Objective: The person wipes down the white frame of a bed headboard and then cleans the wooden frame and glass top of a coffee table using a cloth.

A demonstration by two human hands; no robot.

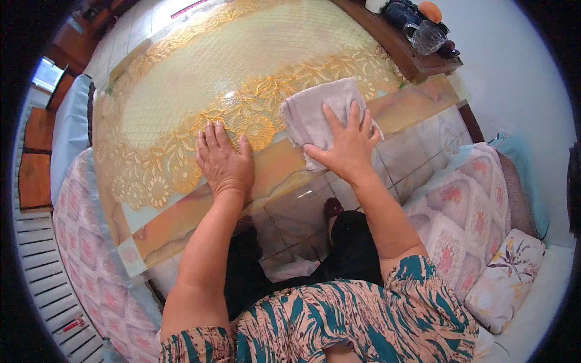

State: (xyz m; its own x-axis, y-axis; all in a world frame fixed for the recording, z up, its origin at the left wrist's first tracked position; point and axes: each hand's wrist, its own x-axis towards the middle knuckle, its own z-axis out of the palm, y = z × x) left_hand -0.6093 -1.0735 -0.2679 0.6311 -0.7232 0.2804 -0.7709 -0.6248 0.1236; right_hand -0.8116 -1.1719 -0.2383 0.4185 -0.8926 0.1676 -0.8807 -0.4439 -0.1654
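Note:
A folded pale grey-pink cloth lies on the table near its front edge, right of the middle. My right hand presses on it, fingers spread across the cloth and thumb out to the left. My left hand rests flat on the tabletop, holding nothing, its fingers close together and the thumb apart. Under both hands is the table, covered with a glossy see-through sheet over gold flower patterns and a marble-like border. A bright reflection shows on the sheet beyond my left hand.
At the far right a wooden cabinet carries a glass mug, an orange round thing and dark items. Seats with pink quilted covers stand on both sides, with a flowered cushion at right. Tiled floor shows below the table.

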